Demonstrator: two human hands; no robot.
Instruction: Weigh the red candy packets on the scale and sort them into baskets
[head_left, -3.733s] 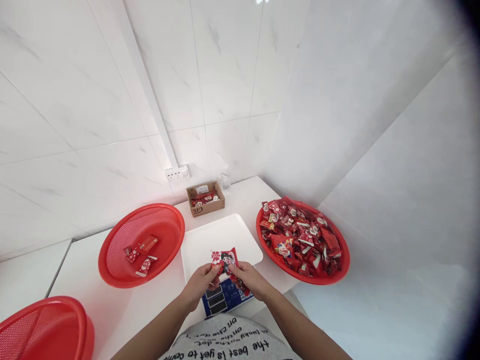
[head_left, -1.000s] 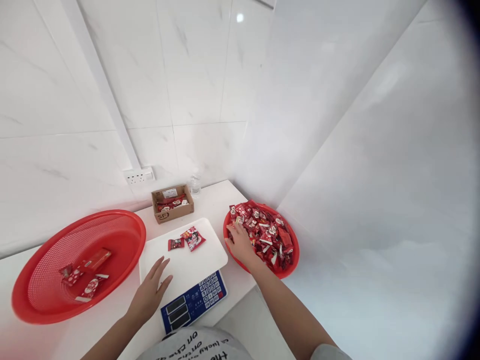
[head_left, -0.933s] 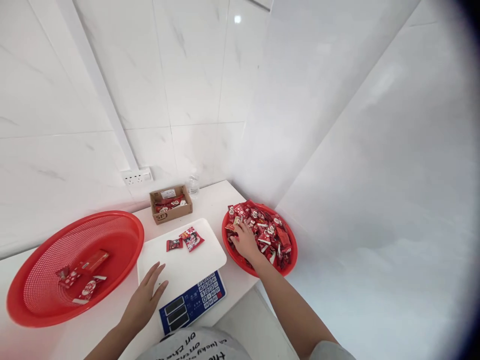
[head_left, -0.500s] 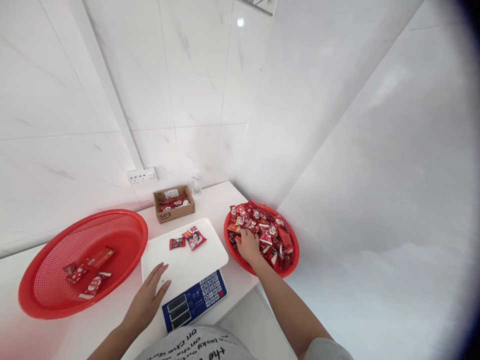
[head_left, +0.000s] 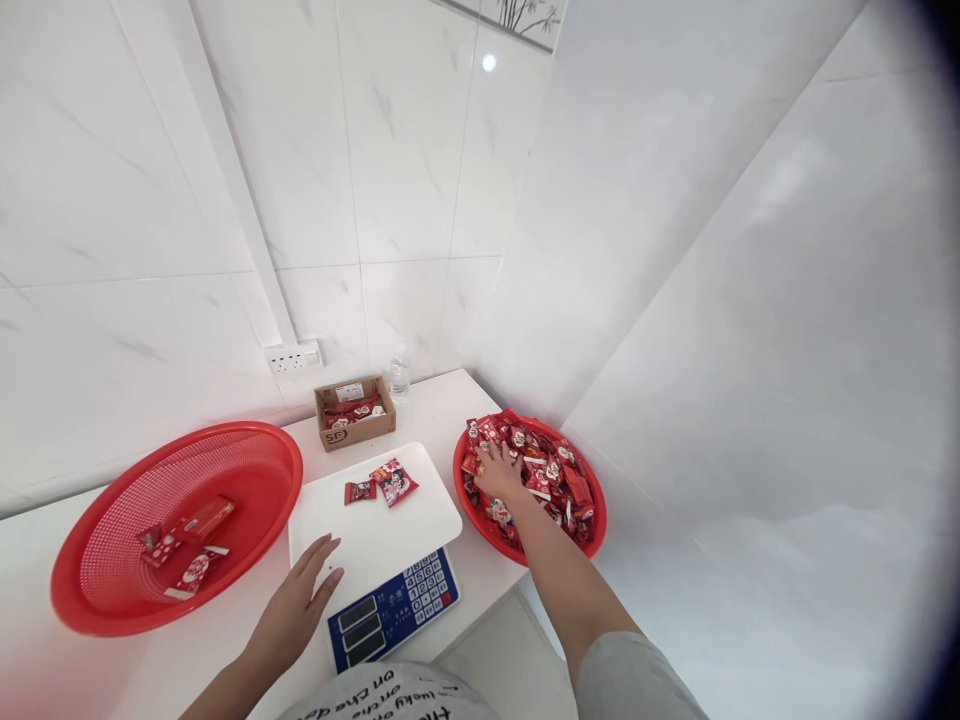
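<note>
We have our right hand (head_left: 501, 476) in among the wrapped sweets (head_left: 576, 488), palm down, its fingers (head_left: 485, 456) a little apart with the tips partly lost in the red wrappers. We cannot tell whether they grip a packet. The full red basket (head_left: 469, 528) lies around and beneath these fingers, and most of its heap spreads to their right.

Our left hand (head_left: 289, 612) holds nothing that we can see. Its fingers (head_left: 320, 553) are wide, the thumb well away from the others, over the near left edge of the white weighing tray (head_left: 379, 540); we cannot tell whether they touch it. Beyond these fingers, and to their right, we see two packets on the tray: a small dark red packet (head_left: 361, 492) and, just beside it, a larger cartoon packet (head_left: 394, 481). The blue keypad panel (head_left: 394, 605) is on our side of the tray, right of the left fingers.

Left of the left fingers stands another red basket (head_left: 274, 436), with a few red packets (head_left: 196, 572) at its bottom. Farther out, beyond the fingers of both hands and between them, a cardboard box (head_left: 358, 434) with more red packets inside sits on the white surface (head_left: 435, 398), near a clear bottle (head_left: 400, 382).
</note>
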